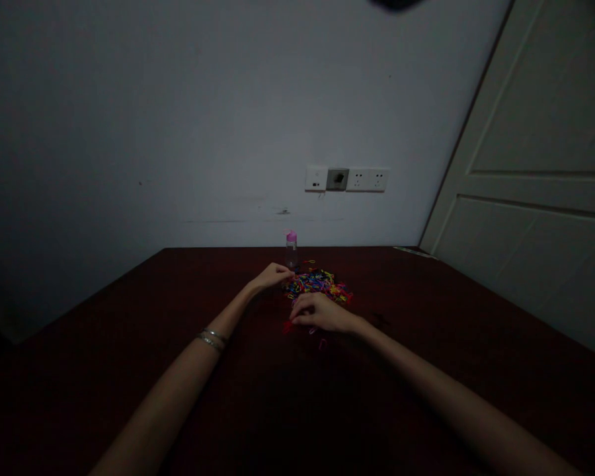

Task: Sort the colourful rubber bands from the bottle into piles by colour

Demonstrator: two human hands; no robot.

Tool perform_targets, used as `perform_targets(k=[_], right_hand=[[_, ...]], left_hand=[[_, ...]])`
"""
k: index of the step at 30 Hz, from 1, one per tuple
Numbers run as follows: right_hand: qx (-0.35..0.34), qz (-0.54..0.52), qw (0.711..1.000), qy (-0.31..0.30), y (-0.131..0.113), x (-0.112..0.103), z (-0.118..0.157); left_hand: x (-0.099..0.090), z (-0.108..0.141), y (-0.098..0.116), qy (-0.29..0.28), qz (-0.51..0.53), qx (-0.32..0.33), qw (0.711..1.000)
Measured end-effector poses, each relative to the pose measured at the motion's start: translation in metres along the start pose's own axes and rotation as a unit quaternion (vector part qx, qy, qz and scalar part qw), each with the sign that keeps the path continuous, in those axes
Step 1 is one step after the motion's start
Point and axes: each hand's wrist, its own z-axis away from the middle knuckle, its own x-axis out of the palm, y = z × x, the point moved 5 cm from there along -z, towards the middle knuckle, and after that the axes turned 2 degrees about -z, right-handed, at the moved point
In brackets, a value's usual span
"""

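Observation:
A loose pile of small, thin, loop-like pieces in many colours (316,283) lies on the dark red table; they look like little elastic bands, though the dim light hides detail. At the pile's left edge is my left hand (272,276), fingertips pinched together; what they hold, if anything, is too small to make out. My right hand (324,313) is on the near side of the pile, thumb and fingers closed at a small cluster of red bands (287,326). Two pinkish bands (322,344) lie apart, just below that hand. Behind the pile stands a clear bottle with a pink cap (291,250).
The table (218,430) reaches a pale wall (228,119) at the back. Sockets (367,179) are set in that wall. A panelled door (535,218) rises along the right side. A thin light strip (415,252) lies at the table's far right corner.

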Motion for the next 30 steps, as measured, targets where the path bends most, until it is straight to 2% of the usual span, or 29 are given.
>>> perform_targets(k=[3, 6, 9, 13, 16, 19, 22, 25, 30], right_hand=[[0.010, 0.010, 1.000, -0.013, 0.003, 0.003, -0.001], [0.029, 0.004, 1.000, 0.011, 0.013, -0.009, 0.003], [0.050, 0.020, 0.997, 0.060, 0.033, -0.039, 0.013], [0.144, 0.044, 0.978, 0.141, 0.080, -0.090, 0.038], [0.202, 0.036, 0.970, 0.128, 0.111, -0.107, 0.058], [0.214, 0.027, 0.972, 0.094, 0.124, -0.108, 0.071], [0.216, 0.063, 0.971, 0.077, 0.127, -0.104, 0.076], [0.212, 0.108, 0.968, 0.082, 0.125, -0.102, 0.075], [0.195, 0.122, 0.968, 0.104, 0.124, -0.098, 0.073]], left_hand=[[0.001, 0.000, -0.001, 0.007, 0.003, -0.007, 1.000], [0.003, -0.002, -0.003, 0.005, 0.000, 0.000, 1.000], [0.002, -0.005, -0.009, 0.011, -0.003, 0.003, 1.000], [-0.005, -0.008, -0.017, 0.061, -0.011, -0.009, 0.998], [-0.012, -0.007, -0.023, 0.103, -0.010, -0.012, 0.995], [-0.016, -0.008, -0.030, 0.124, -0.006, -0.014, 0.992], [-0.015, -0.008, -0.036, 0.120, -0.009, -0.027, 0.992], [-0.013, -0.007, -0.039, 0.103, -0.011, -0.038, 0.994], [-0.013, -0.007, -0.044, 0.093, -0.023, -0.029, 0.995]])
